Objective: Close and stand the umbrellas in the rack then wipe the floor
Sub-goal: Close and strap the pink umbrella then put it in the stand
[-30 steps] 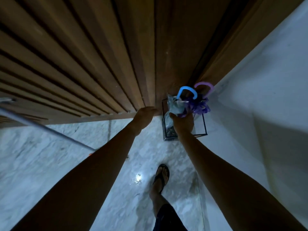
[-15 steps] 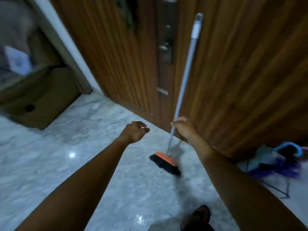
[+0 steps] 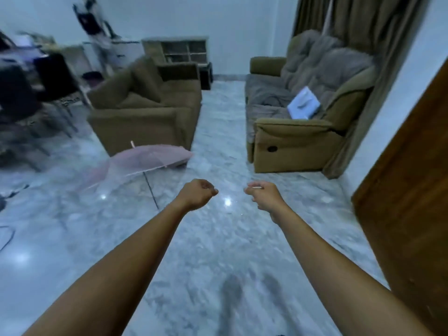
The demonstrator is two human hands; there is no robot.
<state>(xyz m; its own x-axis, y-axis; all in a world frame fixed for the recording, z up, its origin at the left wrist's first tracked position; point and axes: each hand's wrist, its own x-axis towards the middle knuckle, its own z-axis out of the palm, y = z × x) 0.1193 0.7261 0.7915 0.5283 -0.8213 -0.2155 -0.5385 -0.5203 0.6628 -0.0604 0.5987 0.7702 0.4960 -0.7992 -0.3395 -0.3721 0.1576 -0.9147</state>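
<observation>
An open, translucent pink umbrella (image 3: 145, 158) lies tilted on the marble floor (image 3: 218, 251), left of centre, in front of a brown armchair. Its thin dark shaft slants down toward me. Both my arms reach forward above the floor. My left hand (image 3: 197, 194) is curled into a fist and holds nothing, just right of the shaft's end. My right hand (image 3: 265, 196) hangs loosely curled and holds nothing. The umbrella rack, the closed umbrellas and the broom are out of view.
The brown armchair (image 3: 145, 110) stands left of a floor aisle and a recliner sofa (image 3: 298, 132) with a white bag (image 3: 304, 104) stands right. A wooden door (image 3: 407, 190) fills the right edge. Dark chairs (image 3: 29, 93) crowd the far left. Wet sheen shows on the floor.
My view has swung from the rack and door into the room. My right hand has let go of the broom handle. Both hands now hang free in front of me.
</observation>
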